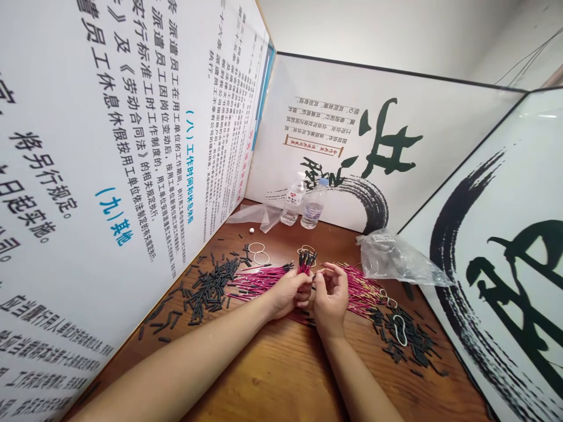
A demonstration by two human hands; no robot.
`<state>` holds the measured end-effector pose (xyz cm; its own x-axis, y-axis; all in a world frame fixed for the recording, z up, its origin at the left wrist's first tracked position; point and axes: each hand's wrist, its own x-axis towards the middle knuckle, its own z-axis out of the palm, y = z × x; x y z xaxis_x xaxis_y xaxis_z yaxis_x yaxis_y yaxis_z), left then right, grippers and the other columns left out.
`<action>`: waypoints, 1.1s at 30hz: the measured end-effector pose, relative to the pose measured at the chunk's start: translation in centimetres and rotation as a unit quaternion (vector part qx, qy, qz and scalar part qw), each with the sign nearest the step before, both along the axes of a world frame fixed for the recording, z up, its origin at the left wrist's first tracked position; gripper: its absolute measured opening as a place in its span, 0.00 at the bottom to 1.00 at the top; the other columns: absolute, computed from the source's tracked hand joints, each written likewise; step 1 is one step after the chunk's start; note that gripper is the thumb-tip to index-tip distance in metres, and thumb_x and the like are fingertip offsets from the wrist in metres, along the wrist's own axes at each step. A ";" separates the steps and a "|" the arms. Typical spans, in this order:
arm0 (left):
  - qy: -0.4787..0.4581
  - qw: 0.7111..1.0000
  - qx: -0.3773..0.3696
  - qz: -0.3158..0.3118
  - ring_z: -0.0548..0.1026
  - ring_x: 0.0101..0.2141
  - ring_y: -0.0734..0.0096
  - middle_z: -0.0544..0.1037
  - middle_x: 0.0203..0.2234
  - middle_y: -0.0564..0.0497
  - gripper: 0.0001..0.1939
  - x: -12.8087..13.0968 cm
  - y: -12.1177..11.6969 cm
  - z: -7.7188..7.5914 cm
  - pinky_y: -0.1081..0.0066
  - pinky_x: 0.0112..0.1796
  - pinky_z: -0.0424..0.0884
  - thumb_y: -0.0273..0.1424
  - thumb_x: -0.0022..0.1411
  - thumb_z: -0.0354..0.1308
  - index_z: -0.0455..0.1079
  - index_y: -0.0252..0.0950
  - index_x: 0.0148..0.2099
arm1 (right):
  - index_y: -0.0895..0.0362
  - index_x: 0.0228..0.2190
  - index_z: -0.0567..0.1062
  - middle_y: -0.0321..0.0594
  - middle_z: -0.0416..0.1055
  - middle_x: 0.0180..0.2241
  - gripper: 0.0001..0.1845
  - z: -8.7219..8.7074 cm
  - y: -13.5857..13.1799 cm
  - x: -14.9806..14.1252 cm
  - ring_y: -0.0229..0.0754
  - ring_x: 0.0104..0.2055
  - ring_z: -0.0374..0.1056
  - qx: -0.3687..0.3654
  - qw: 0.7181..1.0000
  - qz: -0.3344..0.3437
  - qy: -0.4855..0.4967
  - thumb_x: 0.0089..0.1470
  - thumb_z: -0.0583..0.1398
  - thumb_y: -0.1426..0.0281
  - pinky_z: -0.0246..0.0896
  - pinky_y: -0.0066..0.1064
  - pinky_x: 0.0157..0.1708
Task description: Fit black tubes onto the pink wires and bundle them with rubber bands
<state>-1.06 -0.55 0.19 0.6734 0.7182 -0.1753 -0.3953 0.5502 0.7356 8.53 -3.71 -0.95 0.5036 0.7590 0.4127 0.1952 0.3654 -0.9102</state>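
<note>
My left hand (288, 295) is closed around an upright bundle of magenta wires (305, 264) whose top ends carry black sleeves. Close beside it, my right hand (332, 302) has thumb and fingers brought together near the bundle; what lies in that pinch is too small to make out. To the left, a spread of magenta wires (259, 281) lies on the table, with a heap of short black sleeves (215, 287) next to it. Behind my right hand more magenta wires (363, 293) reach toward a second pile of black sleeves (413, 337).
Two plastic bottles, one with a white cap (292, 202) and one with a blue cap (312, 206), stand at the back. A clear plastic bag (387, 258) lies right. Pale loops (261, 258) rest among the wires. Printed panels (325, 129) wall the wooden table (264, 369).
</note>
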 end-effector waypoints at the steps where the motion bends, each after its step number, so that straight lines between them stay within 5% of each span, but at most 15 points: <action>1: 0.001 1.000 0.000 -0.002 0.44 0.15 0.85 0.50 0.17 0.63 0.12 0.0 0.0 0.0 0.78 0.18 0.42 0.31 0.50 0.57 0.57 0.38 0.35 | 0.56 0.42 0.65 0.37 0.65 0.32 0.15 0.0 0.0 0.0 0.38 0.34 0.65 -0.001 1.000 -0.005 0.000 0.54 0.58 0.64 0.60 0.32 0.37; 33: -0.007 0.999 0.032 0.031 0.48 0.15 0.85 0.52 0.16 0.63 0.17 0.1 -0.1 -0.3 0.78 0.18 0.43 0.35 0.51 0.62 0.55 0.38 0.33 | 0.56 0.42 0.64 0.35 0.66 0.29 0.17 -0.3 0.1 0.1 0.38 0.32 0.65 -0.027 0.999 0.042 0.006 0.52 0.60 0.63 0.61 0.30 0.34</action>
